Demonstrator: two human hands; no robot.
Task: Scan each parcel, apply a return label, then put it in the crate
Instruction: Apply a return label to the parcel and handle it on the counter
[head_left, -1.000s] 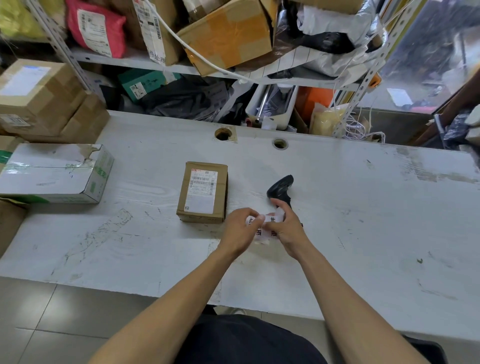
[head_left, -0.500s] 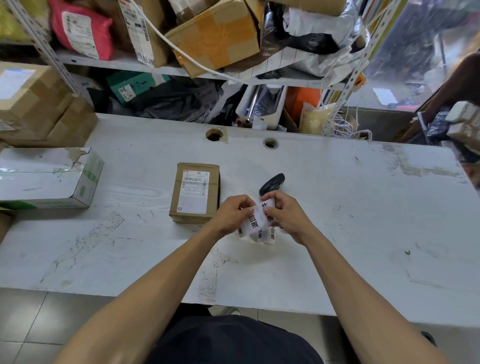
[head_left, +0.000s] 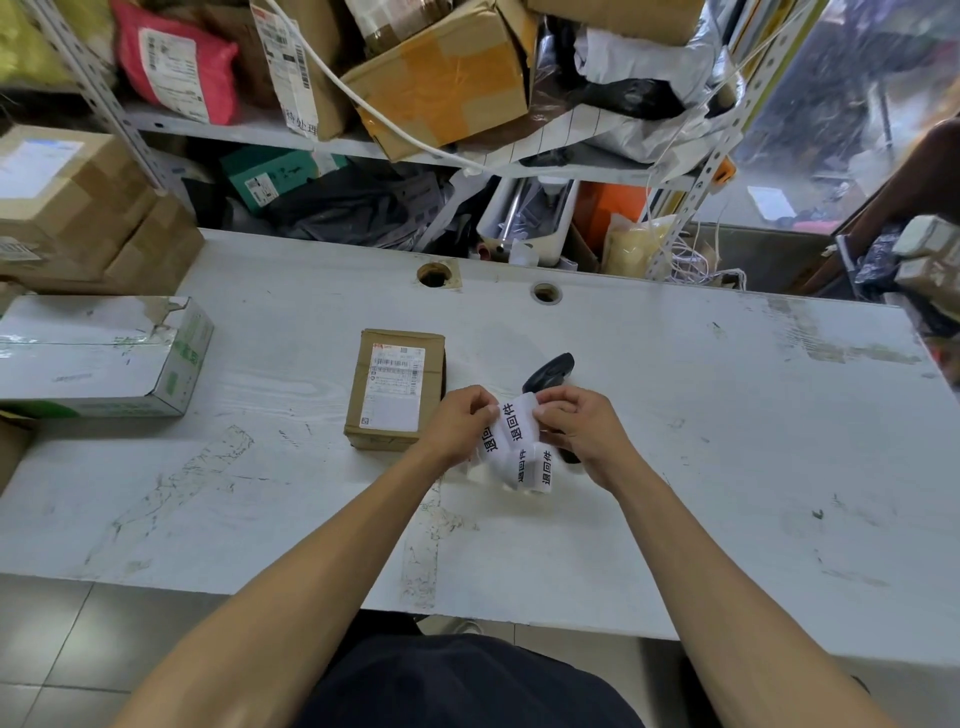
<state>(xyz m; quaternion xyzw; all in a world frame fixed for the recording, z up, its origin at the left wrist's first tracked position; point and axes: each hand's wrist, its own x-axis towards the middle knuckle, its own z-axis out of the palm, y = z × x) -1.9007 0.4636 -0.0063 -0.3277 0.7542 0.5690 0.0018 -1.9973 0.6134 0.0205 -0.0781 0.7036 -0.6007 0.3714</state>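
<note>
While both hands work at the strip of return labels (head_left: 514, 447), left hand (head_left: 462, 426) pinching one edge and right hand (head_left: 576, 426) pinching the other with curled fingers, it looks like they're peeling one sticker free. The small cardboard parcel (head_left: 397, 389) sits flat on the scuffed white surface (head_left: 727, 441), just left, paper shipping label up, probably waiting for it. The glossy black scanner (head_left: 550, 371) lies parked behind.
</note>
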